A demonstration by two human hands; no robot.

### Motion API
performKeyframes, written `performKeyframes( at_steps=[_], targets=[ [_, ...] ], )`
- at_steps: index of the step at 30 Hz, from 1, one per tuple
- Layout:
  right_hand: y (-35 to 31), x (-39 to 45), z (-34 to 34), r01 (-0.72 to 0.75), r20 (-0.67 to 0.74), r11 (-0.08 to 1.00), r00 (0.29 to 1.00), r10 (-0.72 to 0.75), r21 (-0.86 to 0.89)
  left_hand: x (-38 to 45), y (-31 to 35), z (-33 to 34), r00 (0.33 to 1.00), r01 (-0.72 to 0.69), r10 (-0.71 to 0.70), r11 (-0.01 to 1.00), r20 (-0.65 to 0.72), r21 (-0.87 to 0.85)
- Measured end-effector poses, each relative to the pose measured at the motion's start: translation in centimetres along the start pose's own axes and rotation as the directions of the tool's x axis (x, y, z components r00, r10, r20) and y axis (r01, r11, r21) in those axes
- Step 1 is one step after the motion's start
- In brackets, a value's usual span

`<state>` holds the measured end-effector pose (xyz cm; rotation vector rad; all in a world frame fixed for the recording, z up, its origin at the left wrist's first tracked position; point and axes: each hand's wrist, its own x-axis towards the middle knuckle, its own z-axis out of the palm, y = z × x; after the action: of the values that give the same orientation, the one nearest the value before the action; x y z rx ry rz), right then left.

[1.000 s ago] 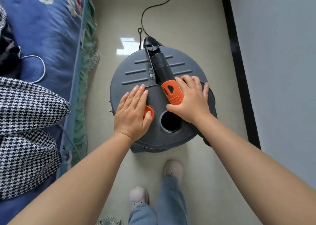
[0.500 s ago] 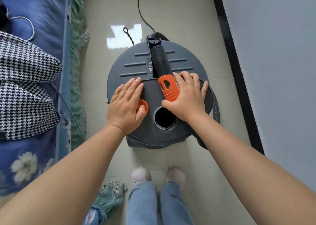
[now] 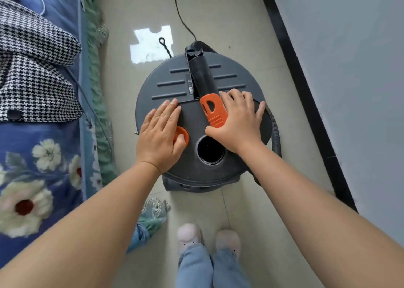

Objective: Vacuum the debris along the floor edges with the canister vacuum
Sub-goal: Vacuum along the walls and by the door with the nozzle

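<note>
A round grey canister vacuum (image 3: 175,80) stands on the tiled floor below me, seen from above. A black handle (image 3: 201,78) with an orange latch (image 3: 213,110) crosses its lid. My left hand (image 3: 160,137) lies flat on the lid's left side, its thumb on a round orange button (image 3: 182,134). My right hand (image 3: 237,121) rests on the lid right of the latch, thumb against the latch's lower end. An open black hose port (image 3: 211,150) sits between my wrists. A ribbed black hose (image 3: 276,132) curves past the right rim.
A bed with a blue floral cover (image 3: 39,178) and a houndstooth garment (image 3: 32,73) fills the left. A grey wall with a black skirting strip (image 3: 306,95) runs along the right. The black power cord (image 3: 181,10) trails away ahead. My feet (image 3: 207,239) stand behind the canister.
The view has shifted, so bed and canister sit lower and farther right in frame. Both hands have stayed on the lid in the same places.
</note>
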<state>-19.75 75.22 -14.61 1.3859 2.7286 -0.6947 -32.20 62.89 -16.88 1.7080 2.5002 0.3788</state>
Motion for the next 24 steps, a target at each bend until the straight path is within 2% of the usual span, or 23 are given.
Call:
performKeyframes(
  at_steps=[11, 15, 18, 20, 24],
  targets=[
    [0.8, -8.6, 1.3, 0.068, 0.02, 0.995, 0.997, -0.07, 0.074, -9.5, 3.7, -0.1, 0.986, 0.169, -0.169, 0.983, 0.015, -0.073],
    [2.5, -12.0, 2.3, -0.001, -0.016, 0.993, 1.0, 0.003, 0.115, -10.4, 4.7, -0.1, 0.973, 0.231, -0.228, 0.97, 0.045, -0.083],
    [3.5, -13.8, 3.1, -0.072, -0.02, 0.964, 0.997, 0.08, 0.256, -10.5, 5.0, 0.0, 0.973, 0.23, -0.228, 0.969, 0.032, -0.09],
    [3.4, -13.7, 3.2, -0.072, -0.018, 0.952, 0.997, 0.08, 0.297, -10.5, 5.0, 0.1, 0.972, 0.232, -0.229, 0.968, 0.047, -0.097],
    [2.4, -12.2, 3.1, -0.045, 0.027, 0.961, 0.999, 0.039, 0.273, -9.8, 3.9, 0.2, 0.97, 0.238, -0.243, 0.96, -0.018, -0.148]
  ],
)
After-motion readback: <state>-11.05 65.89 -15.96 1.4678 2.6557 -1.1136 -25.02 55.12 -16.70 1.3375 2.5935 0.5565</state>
